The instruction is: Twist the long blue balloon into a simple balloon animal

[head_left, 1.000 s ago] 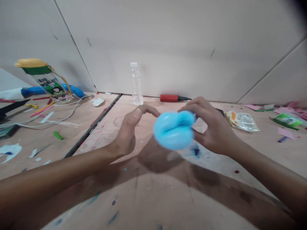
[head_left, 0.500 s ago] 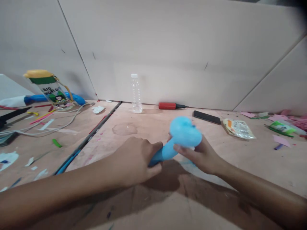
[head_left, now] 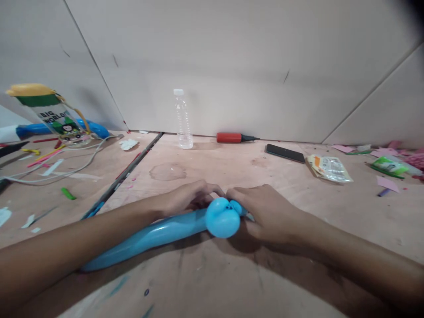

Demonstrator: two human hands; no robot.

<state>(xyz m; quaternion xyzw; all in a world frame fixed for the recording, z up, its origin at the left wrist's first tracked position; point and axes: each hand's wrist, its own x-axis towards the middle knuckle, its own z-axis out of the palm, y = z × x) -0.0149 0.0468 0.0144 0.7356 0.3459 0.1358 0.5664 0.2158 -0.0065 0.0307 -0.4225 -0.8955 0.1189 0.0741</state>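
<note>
Pale panels (head_left: 205,53) back a stained counter (head_left: 205,168); low over it stretches a blue balloon (head_left: 159,233), 1 end seemingly shaped into lobes, the long remainder unworked. Fingers of the right hand (head_left: 265,210) hold the lobed end; the left hand's (head_left: 188,198) curl behind, grip unclear.

Pale pinkish wooden desk (head_left: 185,287), paint-stained. On it: upright clear plastic bottle (head_left: 184,126); red-and-black cylindrical pump (head_left: 229,138); black rectangular phone (head_left: 285,153); crinkled transparent plastic packet (head_left: 331,168); small green scrap (head_left: 68,193).
</note>
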